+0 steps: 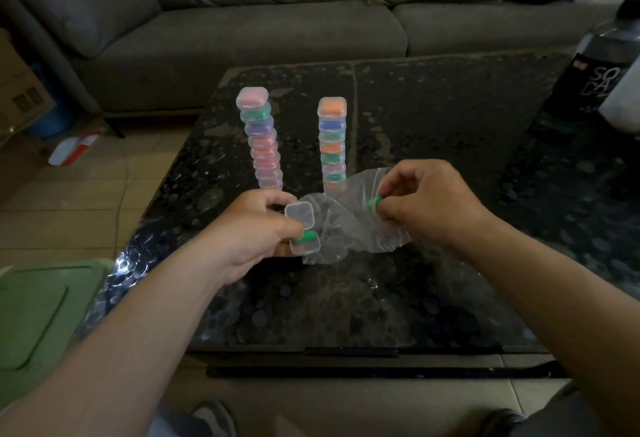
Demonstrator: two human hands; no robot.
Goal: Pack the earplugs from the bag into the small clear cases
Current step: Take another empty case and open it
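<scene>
Green foam earplug pinched by right hand against thin clear bag — likely soft, light, squashy, so grip mid-body gently. Left hand curls fingers round open clear case, another green plug inside; case looks rigid, slick — hold by side walls.

Left hand curled round open clear case; right hand pinching green earplug, both forearms extended

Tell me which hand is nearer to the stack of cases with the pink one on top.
Left. The left hand is just in front of the stack, holding an open case; the right hand is farther right, pinching a green earplug.
</scene>
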